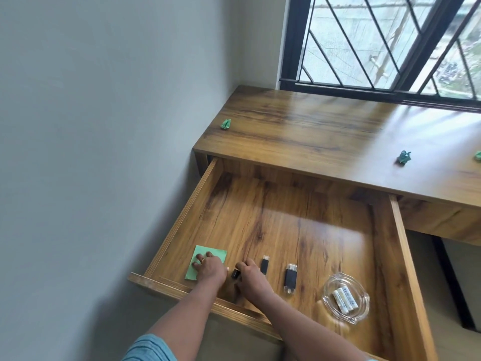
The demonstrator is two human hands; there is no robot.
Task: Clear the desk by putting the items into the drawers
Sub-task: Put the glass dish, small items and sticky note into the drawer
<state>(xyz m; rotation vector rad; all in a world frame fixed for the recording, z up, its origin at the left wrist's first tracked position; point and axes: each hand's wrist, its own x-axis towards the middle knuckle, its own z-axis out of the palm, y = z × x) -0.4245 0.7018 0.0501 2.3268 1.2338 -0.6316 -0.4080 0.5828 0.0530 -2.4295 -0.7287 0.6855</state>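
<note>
Wood-grain desk point(325, 131) stands in a corner under a barred window point(377, 43), with a grey wall point(104, 126) at 9 o'clock. One drawer point(299, 217) beneath the top is pulled well out toward the viewer.

Left hand point(209, 269) lies on a green sheet point(205, 252) in the drawer's 7 o'clock corner, fingers straight and pressing it flat. Right hand point(251, 273), just beside it at 3 o'clock, has its fingers curled round a small black item point(235, 274) low over the drawer floor; whether the item touches the floor cannot be confirmed.

Further toward 3 o'clock lie a slim black stick point(264, 265), a larger black stick point(290, 278) and a glass ashtray point(365, 298) holding white batteries point(342, 298).

On the desk top: first crumpled green paper point(226, 124) at 10 o'clock near the wall, second crumpled paper point(404, 157) at 3 o'clock, third scrap point(478, 155) cut by the frame edge.
</note>
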